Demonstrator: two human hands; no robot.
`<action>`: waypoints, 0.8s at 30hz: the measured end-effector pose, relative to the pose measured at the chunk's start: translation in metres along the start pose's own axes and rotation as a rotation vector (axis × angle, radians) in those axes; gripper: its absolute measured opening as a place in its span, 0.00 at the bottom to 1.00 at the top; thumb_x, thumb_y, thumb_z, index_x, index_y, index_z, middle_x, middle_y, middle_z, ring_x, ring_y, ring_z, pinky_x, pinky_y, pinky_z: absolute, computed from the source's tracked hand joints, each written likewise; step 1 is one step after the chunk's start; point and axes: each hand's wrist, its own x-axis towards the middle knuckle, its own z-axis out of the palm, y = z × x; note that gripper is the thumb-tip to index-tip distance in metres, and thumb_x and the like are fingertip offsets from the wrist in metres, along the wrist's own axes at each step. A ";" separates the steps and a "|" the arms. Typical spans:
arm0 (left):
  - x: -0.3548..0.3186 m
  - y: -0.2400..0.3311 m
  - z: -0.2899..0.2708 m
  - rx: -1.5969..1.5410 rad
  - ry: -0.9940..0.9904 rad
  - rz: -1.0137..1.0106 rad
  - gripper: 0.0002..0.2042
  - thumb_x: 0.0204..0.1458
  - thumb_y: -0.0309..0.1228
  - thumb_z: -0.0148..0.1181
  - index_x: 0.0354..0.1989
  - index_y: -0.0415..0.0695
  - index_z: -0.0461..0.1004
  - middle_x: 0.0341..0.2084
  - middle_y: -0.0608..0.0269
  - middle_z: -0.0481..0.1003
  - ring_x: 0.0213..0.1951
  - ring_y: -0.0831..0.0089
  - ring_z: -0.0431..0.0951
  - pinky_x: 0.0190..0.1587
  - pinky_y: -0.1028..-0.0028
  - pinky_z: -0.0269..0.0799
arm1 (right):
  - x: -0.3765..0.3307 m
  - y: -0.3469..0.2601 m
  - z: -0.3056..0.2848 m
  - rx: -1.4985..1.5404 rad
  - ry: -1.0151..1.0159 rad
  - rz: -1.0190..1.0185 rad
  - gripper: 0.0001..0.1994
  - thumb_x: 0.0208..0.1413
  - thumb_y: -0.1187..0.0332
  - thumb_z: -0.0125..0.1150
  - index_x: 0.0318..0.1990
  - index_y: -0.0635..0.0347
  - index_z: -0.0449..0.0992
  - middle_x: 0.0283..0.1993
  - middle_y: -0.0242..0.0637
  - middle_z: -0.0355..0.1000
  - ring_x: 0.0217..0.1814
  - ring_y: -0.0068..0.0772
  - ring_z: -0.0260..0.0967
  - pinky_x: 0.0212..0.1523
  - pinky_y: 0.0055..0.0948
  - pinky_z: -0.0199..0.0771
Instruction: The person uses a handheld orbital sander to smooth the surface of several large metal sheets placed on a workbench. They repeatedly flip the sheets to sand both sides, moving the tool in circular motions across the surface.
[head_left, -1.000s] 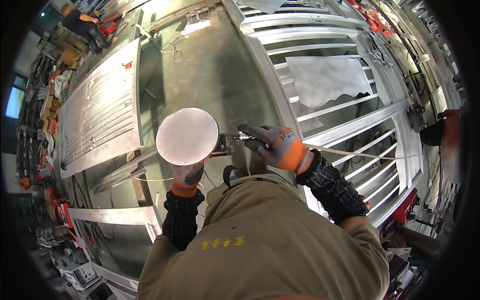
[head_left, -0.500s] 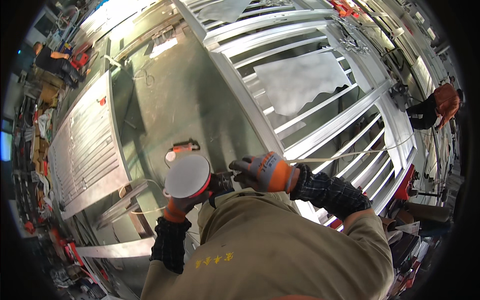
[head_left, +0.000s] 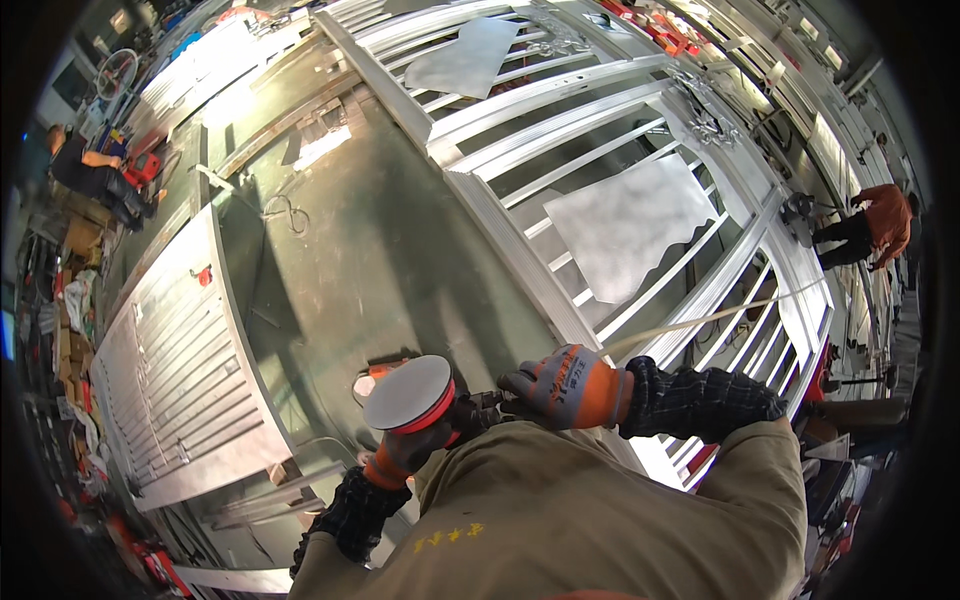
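A round disc sander, with a pale grey pad and red rim, is tilted pad-up in front of my body. My left hand, in a grey and orange glove, is closed around it from below, its fingers partly hidden by the pad. A dark hose fitting sticks out of the sander's right side. My gloved right hand closes its fingers on that fitting; the exact grip is partly hidden. From behind this hand a cream hose runs off to the right across the metal frame.
On the right lies a large silvery frame of slats, bearing a ragged-edged sheet. A slatted panel stands to the left. Another red tool lies on the floor beyond the sander. Two people work farther off, right and left.
My view has shifted, and both hands with the sander now appear lower and farther right. The pad is seen more edge-on. The person at the right has turned or shifted posture.
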 end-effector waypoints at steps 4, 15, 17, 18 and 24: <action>0.032 0.029 -0.054 0.010 -0.005 0.077 0.11 0.63 0.29 0.58 0.48 0.35 0.77 0.38 0.57 0.80 0.38 0.67 0.80 0.45 0.67 0.78 | 0.065 0.000 -0.039 0.004 -0.057 0.007 0.17 0.63 0.64 0.52 0.56 0.59 0.70 0.38 0.42 0.75 0.37 0.48 0.78 0.36 0.42 0.78; 0.135 0.059 -0.181 0.026 -0.014 -0.031 0.14 0.62 0.36 0.62 0.47 0.36 0.75 0.39 0.59 0.79 0.40 0.71 0.77 0.44 0.67 0.73 | 0.197 0.066 -0.084 0.202 0.090 -0.011 0.25 0.50 0.61 0.64 0.57 0.55 0.71 0.41 0.41 0.77 0.37 0.49 0.78 0.35 0.44 0.77; 0.153 0.043 -0.226 0.036 -0.078 -0.124 0.20 0.59 0.33 0.66 0.56 0.36 0.73 0.48 0.55 0.79 0.50 0.65 0.78 0.55 0.63 0.74 | 0.224 0.089 -0.093 0.044 0.152 -0.078 0.25 0.50 0.61 0.65 0.57 0.54 0.71 0.40 0.40 0.77 0.35 0.49 0.78 0.34 0.44 0.77; 0.167 0.053 -0.235 0.099 -0.070 -0.126 0.20 0.58 0.31 0.67 0.57 0.36 0.74 0.49 0.54 0.80 0.51 0.63 0.79 0.56 0.62 0.74 | 0.238 0.098 -0.096 -0.021 0.168 -0.110 0.25 0.50 0.61 0.65 0.57 0.54 0.71 0.39 0.40 0.77 0.34 0.49 0.78 0.33 0.44 0.77; 0.246 0.116 -0.275 0.244 0.116 0.021 0.21 0.54 0.24 0.69 0.57 0.36 0.77 0.51 0.51 0.81 0.54 0.59 0.81 0.59 0.61 0.76 | 0.327 0.158 -0.153 0.062 -0.023 0.013 0.20 0.51 0.60 0.66 0.51 0.53 0.73 0.39 0.40 0.76 0.40 0.46 0.79 0.37 0.44 0.77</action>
